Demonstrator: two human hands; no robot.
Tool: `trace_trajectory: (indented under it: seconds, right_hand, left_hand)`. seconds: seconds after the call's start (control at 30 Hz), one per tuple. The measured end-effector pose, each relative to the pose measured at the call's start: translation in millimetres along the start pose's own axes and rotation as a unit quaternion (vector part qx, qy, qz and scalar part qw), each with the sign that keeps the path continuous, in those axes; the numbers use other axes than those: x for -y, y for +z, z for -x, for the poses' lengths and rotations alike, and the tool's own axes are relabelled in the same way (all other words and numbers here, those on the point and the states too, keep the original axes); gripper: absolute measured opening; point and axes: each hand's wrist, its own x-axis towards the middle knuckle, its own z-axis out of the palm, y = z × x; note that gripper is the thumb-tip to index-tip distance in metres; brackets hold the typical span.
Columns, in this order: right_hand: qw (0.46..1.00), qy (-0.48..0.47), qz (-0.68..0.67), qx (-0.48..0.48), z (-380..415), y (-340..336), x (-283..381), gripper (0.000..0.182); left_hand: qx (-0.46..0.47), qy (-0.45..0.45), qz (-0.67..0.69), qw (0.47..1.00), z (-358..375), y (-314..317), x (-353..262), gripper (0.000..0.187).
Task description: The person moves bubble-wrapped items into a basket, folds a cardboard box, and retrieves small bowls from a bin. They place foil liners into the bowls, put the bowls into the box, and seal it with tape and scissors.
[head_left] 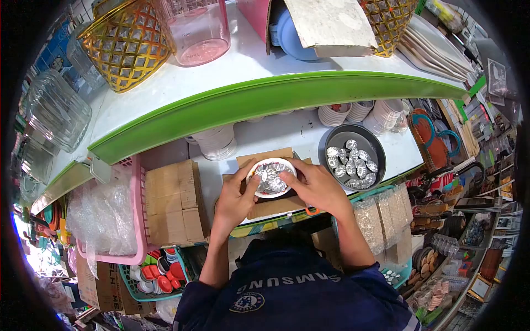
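A small white bowl [249, 181] holds several shiny silver fluted pieces [270, 179] that look like little tart moulds. Its left side is gripped by my left hand [237, 199], the thumb at the rim. My right hand [320, 187] closes on the opposite side, its thumb reaching over the rim onto the silver pieces. Under the bowl lies an opened cardboard box [276, 208]. To the right, a dark round pan [377, 144] contains more silver moulds [353, 160].
Overhead runs a green-edged shelf [265, 96] with glassware and gold baskets. Stacked white bowls [215, 143] stand beneath it. At left are a cardboard carton [174, 204] and a pink basket [141, 215]; a teal basket [406, 270] sits lower right.
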Motion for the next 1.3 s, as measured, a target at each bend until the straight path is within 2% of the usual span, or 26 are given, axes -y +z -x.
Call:
trace_trajectory:
  seconds: [0.07,0.17,0.27,0.33,0.47,0.67,0.73,0.87,1.1,1.17,1.3]
  right_hand:
    - [0.999,-0.023,0.027,0.033,-1.9,-2.6,3.3,0.046]
    - [0.998,-0.044,0.038,0.006,-4.5,3.5,-4.3,0.044]
    - [0.998,-0.035,0.059,0.001,-5.1,5.0,-2.5,0.041]
    - [0.997,-0.032,0.066,0.000,-5.3,6.6,-2.2,0.041]
    - [0.995,-0.024,0.094,0.002,-6.1,8.5,-1.1,0.040]
    - [0.979,-0.031,0.198,-0.028,-9.1,15.9,-5.4,0.038]
    - [0.977,-0.032,0.207,-0.029,-9.6,17.7,-7.1,0.038]
    - [0.975,-0.036,0.218,-0.033,-10.8,24.3,-12.4,0.036]
    - [0.975,-0.034,0.216,-0.042,-7.8,32.2,-18.7,0.032]
    - [0.972,-0.064,0.217,-0.056,-7.6,33.7,-22.8,0.030]
    - [0.969,-0.071,0.232,-0.048,-9.5,37.4,-30.3,0.027]
  left_hand:
    - [-0.006,0.011,-0.019,1.000,-0.6,-0.3,0.8,0.044]
    - [-0.007,-0.004,-0.037,0.999,-1.2,-0.6,-0.5,0.043]
    - [-0.009,0.006,-0.036,0.999,-2.5,0.8,2.2,0.040]
    - [-0.023,0.045,-0.057,0.997,-5.2,1.0,10.2,0.038]
    - [-0.023,0.044,-0.064,0.997,-5.0,2.1,7.7,0.037]
    - [-0.021,0.089,-0.178,0.980,-3.5,3.5,-5.3,0.038]
    - [-0.047,0.153,-0.234,0.959,-5.1,4.5,-3.2,0.037]
    - [-0.037,0.104,-0.234,0.966,-4.1,7.9,-8.4,0.037]
    - [-0.048,0.130,-0.269,0.953,-1.7,13.6,-2.2,0.033]
    - [-0.049,0.133,-0.282,0.949,-1.0,16.0,-0.9,0.032]
    - [-0.057,0.145,-0.348,0.924,-0.4,18.0,5.0,0.028]
